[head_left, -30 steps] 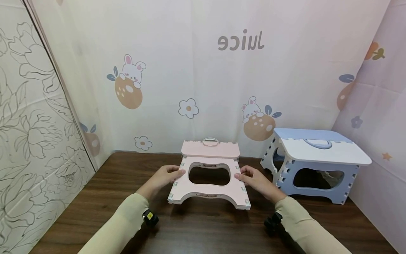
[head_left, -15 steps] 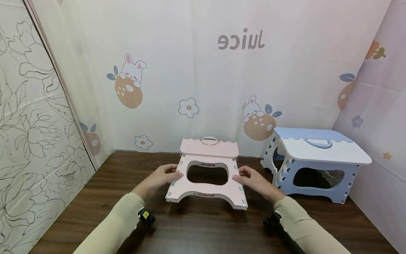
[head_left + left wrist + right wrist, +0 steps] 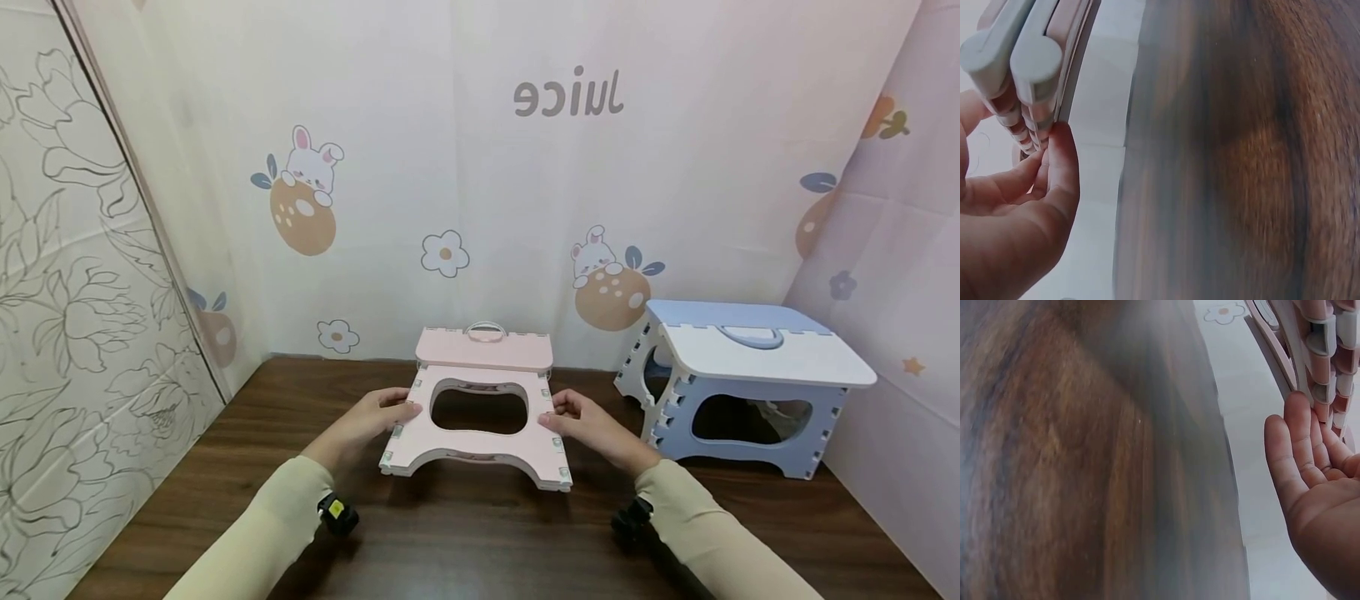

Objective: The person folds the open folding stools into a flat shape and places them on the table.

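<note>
A pink folding stool (image 3: 483, 350), folded nearly flat with a wire handle at its far edge, is held slightly tilted above the brown table (image 3: 450, 550). On its left edge, my left hand (image 3: 367, 425) grips with the thumb on top and the fingers beneath. My right hand (image 3: 592, 429) holds the opposite edge the same way. In the left wrist view, fingertips of the left hand (image 3: 1016, 225) press against the stool's hinged side (image 3: 1035, 69). The right wrist view has the right hand's fingers (image 3: 1297, 425) under the stool's hinged edge (image 3: 1322, 337).
To the right stands an unfolded blue and white folding stool (image 3: 772, 358) with a handle in its top. A printed curtain (image 3: 450, 167) hangs behind the table, and a floral panel (image 3: 82, 292) borders the left. Black wrist cameras (image 3: 337, 512) hang below both sleeves.
Both hands have shifted the pink folding stool a little to the left, keeping their grip on its sides. The blue and white stool has stayed in place.
</note>
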